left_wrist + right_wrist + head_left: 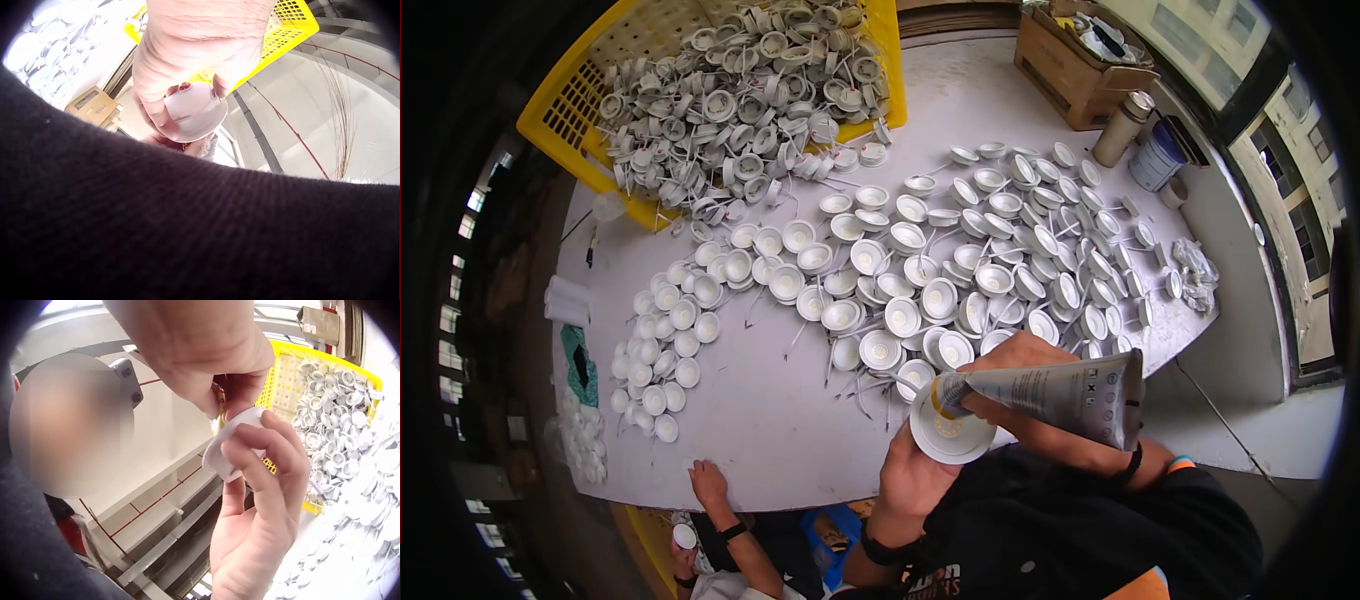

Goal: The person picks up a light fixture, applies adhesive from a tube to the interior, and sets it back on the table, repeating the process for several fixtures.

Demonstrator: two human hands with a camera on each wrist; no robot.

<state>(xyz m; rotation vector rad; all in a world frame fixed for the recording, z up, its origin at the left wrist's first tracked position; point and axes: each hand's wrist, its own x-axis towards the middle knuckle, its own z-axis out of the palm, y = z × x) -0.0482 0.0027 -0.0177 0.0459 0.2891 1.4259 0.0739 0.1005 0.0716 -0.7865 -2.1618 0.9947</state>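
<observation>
In the head view, my left hand (908, 482) holds a round white downlight (952, 445) near the table's front edge, its face with a ring of small yellow dots turned up. My right hand (1028, 350) grips a grey, printed squeeze tube (1065, 395), its tip down at the downlight's face. In the left wrist view, the fingers of the left hand (194, 44) curl round the rim of the downlight (199, 115). The right wrist view has the right hand (194, 350) close above the downlight (220, 456); there the tube is mostly hidden behind the fingers.
Many white downlights (881, 349) with wires cover the table (740, 400). A yellow crate (560, 125) heaped with white fittings stands at the back left. At the back right are a cardboard box (1055, 75), a flask (1122, 130) and a tub (1157, 158). Another person's hand (710, 485) rests at the front edge.
</observation>
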